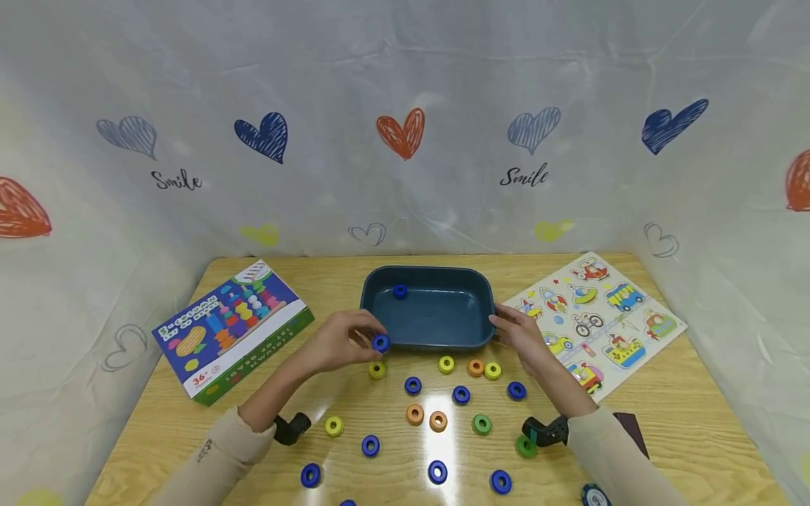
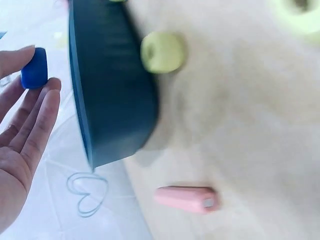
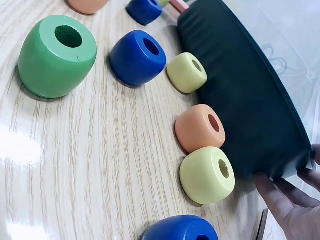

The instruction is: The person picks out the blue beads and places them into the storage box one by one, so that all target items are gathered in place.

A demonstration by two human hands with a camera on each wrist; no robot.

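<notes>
My left hand [image 1: 344, 342] pinches a blue ring-shaped bead [image 1: 380, 343] between thumb and fingers, at the near left corner of a dark teal plastic tub [image 1: 436, 344]. In the left wrist view, the blue bead [image 2: 35, 70] is held up beside the tub's wall [image 2: 110, 90]. My right hand [image 1: 520, 334] grips the tub's right end, thumb at the rim and fingers against the outer wall, also visible in the right wrist view. One blue bead [image 1: 400, 291] lies inside the tub. A yellow bead [image 1: 377, 370] sits on the table just below my left hand.
Several blue, yellow, orange and green beads [image 1: 438, 421] are scattered over the wooden table [image 1: 253, 450]. A toy box [image 1: 234, 330] lies left, and a picture puzzle board [image 1: 595, 320] right. A pink object [image 2: 187, 199] shows in the left wrist view.
</notes>
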